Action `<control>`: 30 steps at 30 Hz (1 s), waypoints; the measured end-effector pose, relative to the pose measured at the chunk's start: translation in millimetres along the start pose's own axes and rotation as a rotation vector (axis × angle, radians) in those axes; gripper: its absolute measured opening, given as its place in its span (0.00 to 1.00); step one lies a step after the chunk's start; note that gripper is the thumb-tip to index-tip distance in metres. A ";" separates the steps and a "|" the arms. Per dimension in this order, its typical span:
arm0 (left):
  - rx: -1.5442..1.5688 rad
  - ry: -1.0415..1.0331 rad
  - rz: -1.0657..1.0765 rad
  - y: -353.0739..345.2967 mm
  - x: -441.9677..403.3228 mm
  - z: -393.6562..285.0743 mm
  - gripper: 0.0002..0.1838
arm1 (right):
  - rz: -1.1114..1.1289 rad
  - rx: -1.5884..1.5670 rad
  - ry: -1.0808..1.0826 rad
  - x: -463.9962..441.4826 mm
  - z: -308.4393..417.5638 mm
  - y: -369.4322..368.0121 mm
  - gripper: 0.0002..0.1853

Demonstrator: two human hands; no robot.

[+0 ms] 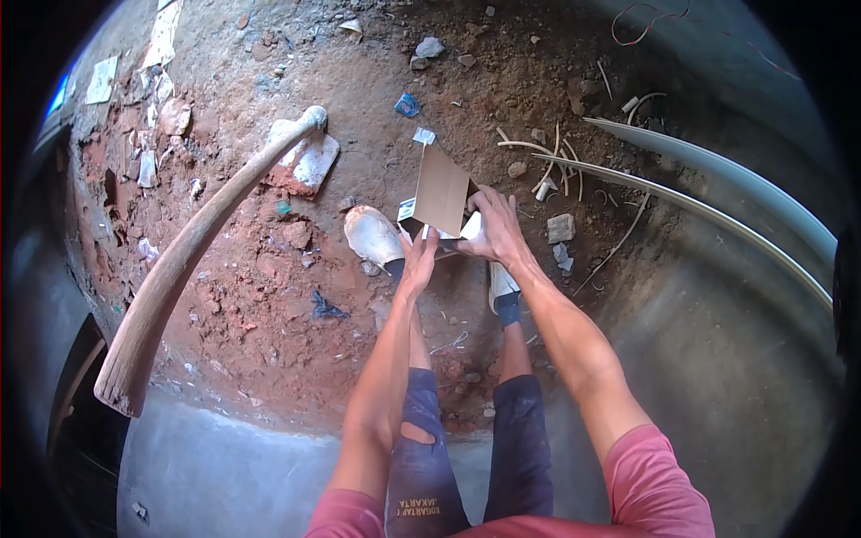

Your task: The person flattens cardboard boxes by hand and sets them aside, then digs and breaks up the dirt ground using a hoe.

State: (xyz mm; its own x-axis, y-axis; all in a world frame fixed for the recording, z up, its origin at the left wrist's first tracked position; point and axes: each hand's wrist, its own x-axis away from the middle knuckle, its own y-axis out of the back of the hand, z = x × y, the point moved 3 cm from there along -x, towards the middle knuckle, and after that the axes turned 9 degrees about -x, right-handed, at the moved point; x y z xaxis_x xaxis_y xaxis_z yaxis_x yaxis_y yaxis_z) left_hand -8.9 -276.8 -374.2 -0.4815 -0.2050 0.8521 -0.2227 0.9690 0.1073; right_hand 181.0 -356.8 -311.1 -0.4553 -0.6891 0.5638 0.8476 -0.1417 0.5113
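A small cardboard box [441, 190] with a raised brown flap is held between my two hands, above and between my shoes. My left hand [420, 253] is closed on the box's near left edge, thumb side up. At the box's right side, my right hand [493, 228] grips the corner, its fingers bent over the edge. Something white shows beside the right hand's fingers. The inside of the box is mostly hidden by the flap and my hands.
A long wooden handle [211, 215] rises at the left, near a whitish slab [305, 160]. Long pale strips [717, 215] curve along the right. Rubble, stones, a blue wrapper [406, 105] and thin offcuts [560, 161] lie on the dirt.
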 end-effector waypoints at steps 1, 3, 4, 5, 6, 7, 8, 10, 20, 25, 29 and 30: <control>0.010 0.041 -0.046 2.2 2.7 -1.9 0.46 | 0.000 -0.118 -0.048 -1.5 -4.3 1.7 0.47; 0.020 0.083 -0.091 3.6 13.9 -9.3 0.45 | 0.002 -0.236 -0.097 -0.3 -8.4 5.0 0.48; -0.089 0.112 -0.212 5.1 25.3 -18.8 0.46 | -0.075 -0.374 -0.187 4.3 -8.8 9.8 0.51; -0.200 0.139 -0.333 7.8 37.1 -29.1 0.47 | -0.153 -0.512 -0.275 9.1 -8.9 14.4 0.54; -0.200 0.138 -0.335 10.1 49.5 -43.5 0.47 | -0.219 -0.639 -0.230 13.7 -4.4 20.0 0.61; -0.245 -0.084 -0.458 15.2 65.6 -66.7 0.46 | -0.220 -0.674 -0.245 23.5 1.7 27.6 0.63; -0.285 -0.310 -0.577 18.6 79.3 -84.7 0.46 | -0.223 -0.706 -0.260 34.2 4.5 34.9 0.64; 0.146 -0.328 -0.271 7.6 73.4 -79.8 0.49 | -0.127 -1.019 -0.171 51.8 2.7 28.7 0.61; 0.701 0.060 0.309 -16.3 94.8 -83.1 0.50 | -0.057 -1.280 -0.500 100.0 12.5 27.5 0.45; 0.934 0.125 0.252 -12.9 110.9 -76.8 0.42 | 0.082 -0.920 -0.426 110.4 2.3 9.0 0.51; 0.919 0.134 0.203 -15.7 106.4 -65.8 0.40 | 0.081 -0.780 -0.435 115.5 -4.3 -2.4 0.53; 0.880 0.115 0.159 -16.2 106.2 -64.0 0.40 | 0.113 -0.702 -0.471 118.5 -6.3 -4.1 0.53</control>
State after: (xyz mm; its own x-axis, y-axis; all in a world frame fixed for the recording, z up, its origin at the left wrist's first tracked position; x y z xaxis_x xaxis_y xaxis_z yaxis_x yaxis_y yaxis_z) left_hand -2.2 -305.4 -252.6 -0.4846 -0.0170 0.8746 -0.7520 0.5187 -0.4067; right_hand 125.3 -442.4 -250.4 -0.2916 -0.3803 0.8777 0.7964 -0.6047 0.0026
